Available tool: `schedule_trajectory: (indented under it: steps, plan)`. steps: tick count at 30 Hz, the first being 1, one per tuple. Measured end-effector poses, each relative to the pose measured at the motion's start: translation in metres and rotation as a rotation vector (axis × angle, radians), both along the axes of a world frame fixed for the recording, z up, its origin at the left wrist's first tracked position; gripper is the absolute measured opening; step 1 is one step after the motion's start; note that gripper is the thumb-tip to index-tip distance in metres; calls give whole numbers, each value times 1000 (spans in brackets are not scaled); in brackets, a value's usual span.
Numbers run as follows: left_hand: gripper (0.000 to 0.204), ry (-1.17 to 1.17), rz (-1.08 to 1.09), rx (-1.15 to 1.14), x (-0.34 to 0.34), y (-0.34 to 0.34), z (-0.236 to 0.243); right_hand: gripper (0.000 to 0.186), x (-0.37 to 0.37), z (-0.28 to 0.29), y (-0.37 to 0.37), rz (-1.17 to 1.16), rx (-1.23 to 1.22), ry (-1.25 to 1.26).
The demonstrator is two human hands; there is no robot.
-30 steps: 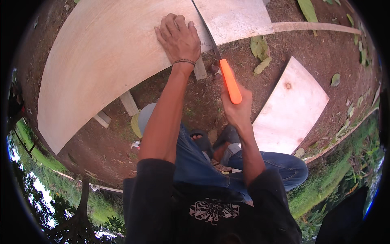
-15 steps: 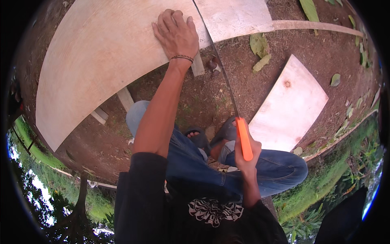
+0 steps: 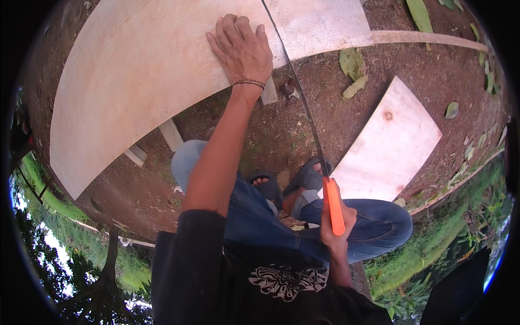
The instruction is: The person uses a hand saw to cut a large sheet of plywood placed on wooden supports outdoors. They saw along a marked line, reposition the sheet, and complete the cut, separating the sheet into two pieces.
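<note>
A large plywood sheet [image 3: 146, 81] spans the far left and top of the view, raised on wooden strips. My left hand [image 3: 244, 51] lies on it near its close edge, fingers slightly spread, palm down. Just to the right of that hand, the thin dark blade of a handsaw [image 3: 306, 100] crosses the sheet along a line running away from me. My right hand [image 3: 337, 219] is wrapped round the saw's orange handle, low over my right leg. The blade's far end reaches the top of the view, where its tip cannot be made out.
A smaller plywood piece [image 3: 390, 143] lies on the brown soil at the right. Wooden strips [image 3: 171, 134] stick out beneath the sheet, and a long one [image 3: 428, 39] extends right. Green leaves [image 3: 352, 64] are scattered about. My sandalled feet [image 3: 306, 176] rest below the blade.
My right hand has drawn the saw back toward me, so its handle is lower in view. My left hand stays on the sheet; the whole view has shifted slightly.
</note>
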State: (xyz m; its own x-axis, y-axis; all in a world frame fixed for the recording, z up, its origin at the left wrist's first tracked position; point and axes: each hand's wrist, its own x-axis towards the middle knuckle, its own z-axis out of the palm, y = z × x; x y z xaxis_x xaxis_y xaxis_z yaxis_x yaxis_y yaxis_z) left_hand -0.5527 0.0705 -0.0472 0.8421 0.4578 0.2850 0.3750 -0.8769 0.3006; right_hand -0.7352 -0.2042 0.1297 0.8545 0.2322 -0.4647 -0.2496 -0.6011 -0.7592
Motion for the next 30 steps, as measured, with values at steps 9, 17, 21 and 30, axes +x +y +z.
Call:
schedule_trajectory:
  steps: [9, 17, 21, 30]
  plan:
    - [31, -18, 11, -37, -9, 14, -2, 60, -15, 41, -4, -5, -10, 13]
    - [32, 12, -31, -34, -2, 5, 1, 69, 46, -39, 45, -18, 69, -53]
    - [31, -5, -15, -26, -5, 6, 1, 69, -22, 13, -11, -17, 63, -118]
    - [30, 68, 22, -48, -9, 12, 2, 78, 19, -16, 16, -9, 144, -147]
